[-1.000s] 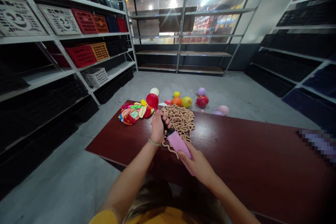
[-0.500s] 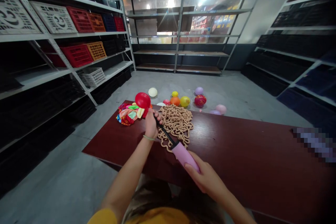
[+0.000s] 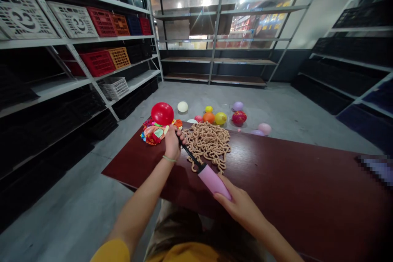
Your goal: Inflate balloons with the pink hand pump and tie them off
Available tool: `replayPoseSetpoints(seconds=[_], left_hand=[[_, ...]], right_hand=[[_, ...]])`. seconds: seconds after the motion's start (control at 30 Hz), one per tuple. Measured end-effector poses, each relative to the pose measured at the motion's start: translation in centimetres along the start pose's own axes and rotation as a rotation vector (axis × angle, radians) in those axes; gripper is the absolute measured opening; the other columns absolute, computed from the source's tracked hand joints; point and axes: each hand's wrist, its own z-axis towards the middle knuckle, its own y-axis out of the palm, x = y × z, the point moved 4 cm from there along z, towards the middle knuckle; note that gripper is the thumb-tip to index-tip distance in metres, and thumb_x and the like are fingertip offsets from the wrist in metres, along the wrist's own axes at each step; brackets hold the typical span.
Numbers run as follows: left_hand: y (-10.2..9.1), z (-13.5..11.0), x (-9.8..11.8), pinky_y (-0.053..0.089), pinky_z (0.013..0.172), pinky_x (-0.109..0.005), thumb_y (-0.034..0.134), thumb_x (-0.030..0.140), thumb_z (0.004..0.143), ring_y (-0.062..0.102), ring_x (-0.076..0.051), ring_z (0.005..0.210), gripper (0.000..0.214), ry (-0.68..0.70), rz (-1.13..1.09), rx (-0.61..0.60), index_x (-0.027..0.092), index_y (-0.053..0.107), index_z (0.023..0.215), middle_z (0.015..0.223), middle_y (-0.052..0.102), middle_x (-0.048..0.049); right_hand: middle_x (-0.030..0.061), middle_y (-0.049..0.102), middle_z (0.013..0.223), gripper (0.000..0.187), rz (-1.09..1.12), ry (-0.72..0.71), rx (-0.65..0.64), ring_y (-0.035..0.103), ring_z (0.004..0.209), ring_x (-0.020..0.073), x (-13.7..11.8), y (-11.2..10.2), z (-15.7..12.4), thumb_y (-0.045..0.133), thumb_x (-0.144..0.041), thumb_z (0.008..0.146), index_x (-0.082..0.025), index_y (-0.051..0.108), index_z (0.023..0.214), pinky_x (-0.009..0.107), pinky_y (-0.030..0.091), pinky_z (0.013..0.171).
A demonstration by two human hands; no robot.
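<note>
A red balloon [image 3: 162, 113], partly blown up, sits at the far end of a balloon pump [image 3: 214, 181] with a pink body and a black rod. My left hand [image 3: 172, 142] is closed round the pump's black end, where the balloon's neck is hidden by the fingers. Round the pink body my right hand [image 3: 235, 200] is wrapped. Below and behind the red balloon lies a pile of colourful limp balloons [image 3: 155, 133]. A heap of tan rope-like loops [image 3: 210, 143] rests on the table just beyond the pump.
The dark red-brown table [image 3: 285, 184] spans the front. Several blown-up balloons, among them a yellow balloon [image 3: 220, 118], lie on the floor behind it. A shelf rack [image 3: 73, 41] with crates stands left. A blurred-out object [image 3: 376, 170] is at the table's right.
The red balloon has grown larger. Pump and rod look slightly shorter, with the hands a little closer together. The whole view has shifted slightly.
</note>
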Motion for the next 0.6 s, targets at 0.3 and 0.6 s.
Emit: replayPoseSetpoints(seconds=[0.3, 0.6], left_hand=[[0.7, -0.1, -2.1, 0.028, 0.036, -0.016, 0.058, 0.044, 0.093, 0.037, -0.006, 0.040, 0.032, -0.021, -0.078, -0.011, 0.021, 0.041, 0.078, 0.058, 0.036, 0.0081], [2.7, -3.8, -6.1, 0.034, 0.038, -0.015, 0.058, 0.048, 0.092, 0.041, -0.006, 0.042, 0.034, -0.111, 0.056, -0.136, 0.021, 0.043, 0.079, 0.058, 0.043, 0.0069]], right_hand=[[0.0092, 0.071, 0.124, 0.057, -0.032, 0.045, 0.015, 0.069, 0.109, 0.0329, 0.4, -0.6, -0.5, 0.052, -0.053, 0.092, -0.025, 0.053, 0.141, 0.043, 0.053, 0.092], [0.0105, 0.072, 0.121, 0.057, 0.053, 0.053, 0.036, 0.070, 0.108, 0.0311, -0.5, -0.5, 1.1, 0.049, -0.049, 0.094, -0.022, 0.050, 0.143, 0.042, 0.052, 0.092]])
